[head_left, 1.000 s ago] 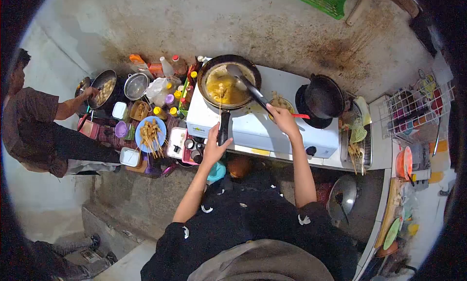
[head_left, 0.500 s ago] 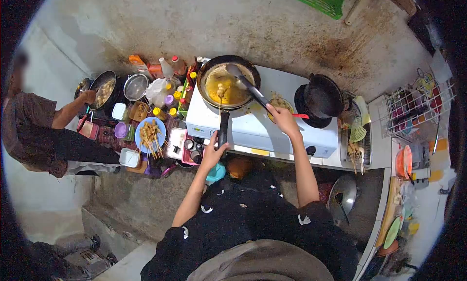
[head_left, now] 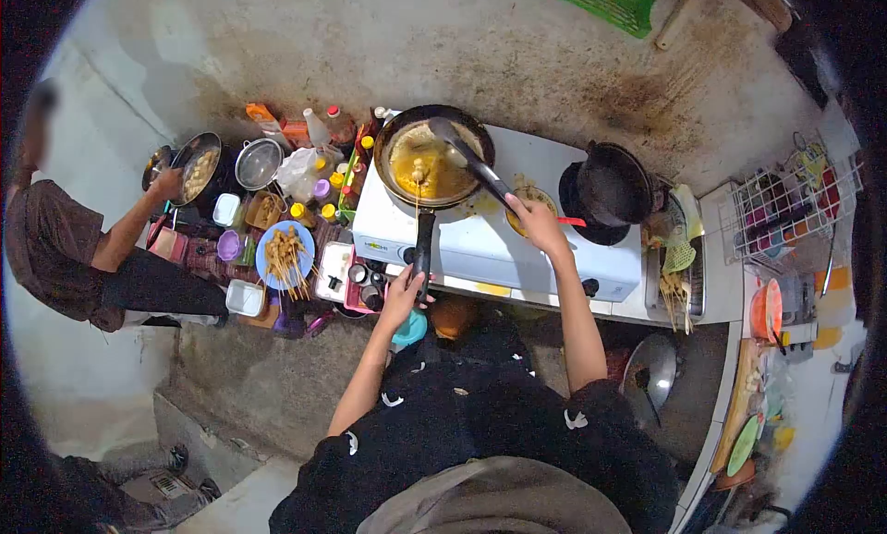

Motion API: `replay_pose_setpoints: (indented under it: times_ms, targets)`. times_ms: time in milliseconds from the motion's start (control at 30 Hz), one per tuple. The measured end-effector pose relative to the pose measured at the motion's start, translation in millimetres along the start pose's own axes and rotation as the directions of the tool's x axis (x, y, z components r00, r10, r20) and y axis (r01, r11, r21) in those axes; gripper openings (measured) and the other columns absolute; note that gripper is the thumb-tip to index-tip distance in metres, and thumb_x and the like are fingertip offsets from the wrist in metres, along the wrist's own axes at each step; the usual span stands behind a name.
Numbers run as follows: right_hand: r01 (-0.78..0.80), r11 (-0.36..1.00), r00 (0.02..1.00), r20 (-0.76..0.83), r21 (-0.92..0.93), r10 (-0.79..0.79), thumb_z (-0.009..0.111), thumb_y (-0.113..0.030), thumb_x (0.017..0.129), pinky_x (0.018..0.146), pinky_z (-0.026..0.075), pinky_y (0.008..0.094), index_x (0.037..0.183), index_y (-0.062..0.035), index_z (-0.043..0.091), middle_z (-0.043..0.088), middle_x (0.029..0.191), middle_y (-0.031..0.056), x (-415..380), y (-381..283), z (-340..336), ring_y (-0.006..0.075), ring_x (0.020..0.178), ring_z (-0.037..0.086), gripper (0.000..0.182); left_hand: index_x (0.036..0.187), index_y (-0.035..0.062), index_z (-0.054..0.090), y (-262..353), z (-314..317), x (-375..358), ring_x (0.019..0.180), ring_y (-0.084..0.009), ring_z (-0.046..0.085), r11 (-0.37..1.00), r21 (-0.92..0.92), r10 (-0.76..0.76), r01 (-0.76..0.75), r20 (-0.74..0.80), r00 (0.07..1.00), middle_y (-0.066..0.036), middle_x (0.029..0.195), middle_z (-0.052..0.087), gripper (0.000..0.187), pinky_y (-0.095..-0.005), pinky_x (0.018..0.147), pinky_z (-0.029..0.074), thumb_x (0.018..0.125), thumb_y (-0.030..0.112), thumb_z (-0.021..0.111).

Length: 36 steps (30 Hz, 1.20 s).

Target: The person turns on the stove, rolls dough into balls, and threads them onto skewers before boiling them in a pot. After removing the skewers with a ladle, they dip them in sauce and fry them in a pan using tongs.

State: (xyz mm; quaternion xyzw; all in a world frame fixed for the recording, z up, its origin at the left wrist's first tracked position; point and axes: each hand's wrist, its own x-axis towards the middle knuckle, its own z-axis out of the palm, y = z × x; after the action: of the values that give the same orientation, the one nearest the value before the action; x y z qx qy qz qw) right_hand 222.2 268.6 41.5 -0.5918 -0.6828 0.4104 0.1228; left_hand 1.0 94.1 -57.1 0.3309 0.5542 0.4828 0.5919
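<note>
My left hand [head_left: 401,298] is wrapped round the black handle [head_left: 423,248] of a frying pan [head_left: 384,178] on the white gas stove [head_left: 490,252]. In the pan lies yellow egg-like food with a skewer [head_left: 419,176] in it, the skewer's stick lying toward the handle. My right hand [head_left: 538,227] grips a black-handled spatula [head_left: 476,167], its dark head over the pan's upper part. Under that hand, a bowl [head_left: 519,222] with yellow contents stands on the stove, and a red handle [head_left: 572,221] sticks out beside the fingers.
A dark pot [head_left: 614,185] sits on the right burner. On the left, a plate of skewers [head_left: 305,286], bottles [head_left: 340,127] and a strainer [head_left: 259,164] stand close together. A co-worker [head_left: 55,248] holds another pan [head_left: 197,171]. Skewers [head_left: 677,303] lie on a tray at right.
The spatula head has shifted slightly up and left over the pan. The co-worker's arm and pan have moved slightly.
</note>
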Motion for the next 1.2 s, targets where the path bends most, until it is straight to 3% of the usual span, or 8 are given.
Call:
replay_pose_setpoints:
  times_ms: [67,167,300,367,600,900,1100,1200]
  targets:
    - [0.081,0.988,0.994,-0.068,-0.132,-0.091,0.04,-0.057,0.082,0.065,0.041,0.036,0.078,-0.0009,0.06,0.054,0.06,0.0133,-0.1,3.7,1.2,0.0295,0.062,0.055,0.06,0.116,0.0018,0.041,-4.1,-0.4,1.2,0.059,-0.0127,0.059,1.0,-0.001,-0.007,0.007,-0.005,1.0,-0.007,0.093,0.06,0.036,-0.0217,0.047,0.046,0.09,0.026,0.045]
    - [0.051,0.999,0.998,0.02,0.006,-0.051,0.04,-0.057,0.082,0.062,0.039,0.036,0.074,0.0004,0.058,0.051,0.057,0.0125,-3.0,0.9,-3.7,0.0283,0.058,0.052,0.061,0.116,0.0025,0.04,-6.1,-0.9,1.9,0.057,-0.012,0.058,1.0,0.004,-0.014,0.014,-0.002,1.0,-0.007,0.09,0.061,0.037,-0.0217,0.048,0.046,0.09,0.027,0.045]
    - [0.036,0.998,0.997,-0.066,-0.049,-0.039,0.04,-0.058,0.081,0.062,0.04,0.0359,0.072,0.001,0.057,0.051,0.056,0.0134,-7.7,-5.3,-4.3,0.0285,0.059,0.053,0.062,0.113,0.0025,0.043,-6.6,0.3,0.5,0.057,-0.0118,0.058,1.0,0.008,-0.024,0.025,-0.008,1.0,-0.007,0.086,0.062,0.035,-0.0222,0.048,0.046,0.09,0.028,0.044]
    - [0.048,0.997,0.999,0.018,-0.06,-0.047,0.04,-0.058,0.082,0.063,0.04,0.0356,0.072,0.0016,0.057,0.051,0.057,0.0136,-2.1,2.6,-2.9,0.0286,0.059,0.052,0.062,0.112,0.0024,0.043,-5.9,0.6,0.8,0.056,-0.0117,0.058,0.999,0.017,-0.032,0.032,-0.006,0.999,-0.008,0.085,0.062,0.034,-0.0224,0.048,0.047,0.09,0.028,0.044]
    - [0.096,0.99,0.992,-0.074,-0.1,-0.104,0.04,-0.058,0.082,0.062,0.04,0.037,0.075,0.0003,0.059,0.054,0.059,0.0147,-7.0,0.2,-0.2,0.0306,0.062,0.055,0.061,0.106,0.0005,0.046,-6.8,2.2,0.2,0.055,-0.0108,0.056,1.0,0.005,0.009,-0.009,-0.016,1.0,-0.008,0.084,0.062,0.03,-0.022,0.051,0.047,0.091,0.027,0.042]
    - [0.057,0.995,0.998,-0.005,-0.082,-0.058,0.038,-0.059,0.081,0.062,0.04,0.0376,0.076,-0.0017,0.059,0.053,0.058,0.0145,-3.7,5.0,-3.9,0.0306,0.062,0.055,0.062,0.108,-0.0026,0.044,-10.6,2.8,2.4,0.054,-0.0112,0.056,0.999,0.031,0.037,-0.035,-0.04,0.999,-0.008,0.084,0.062,0.034,-0.0219,0.052,0.046,0.091,0.027,0.043]
    - [0.042,0.989,0.998,-0.035,-0.14,-0.047,0.038,-0.061,0.08,0.071,0.043,0.0376,0.077,-0.0026,0.061,0.059,0.069,0.0193,-7.6,-2.5,-6.2,0.0326,0.074,0.06,0.063,0.11,-0.0051,0.043,-13.0,1.6,3.1,0.054,-0.0113,0.056,0.998,0.037,0.053,-0.052,-0.032,0.998,-0.008,0.085,0.062,0.039,-0.0222,0.053,0.046,0.091,0.028,0.043]
    - [-0.015,0.998,0.997,0.072,-0.069,0.02,0.039,-0.06,0.08,0.075,0.043,0.0376,0.082,-0.0036,0.063,0.06,0.075,0.022,-6.2,-1.1,-6.9,0.0335,0.082,0.06,0.062,0.108,-0.0045,0.044,-12.1,2.5,1.8,0.056,-0.0107,0.055,0.997,0.031,0.069,-0.068,-0.031,0.997,-0.008,0.085,0.062,0.038,-0.0226,0.054,0.047,0.09,0.029,0.044]
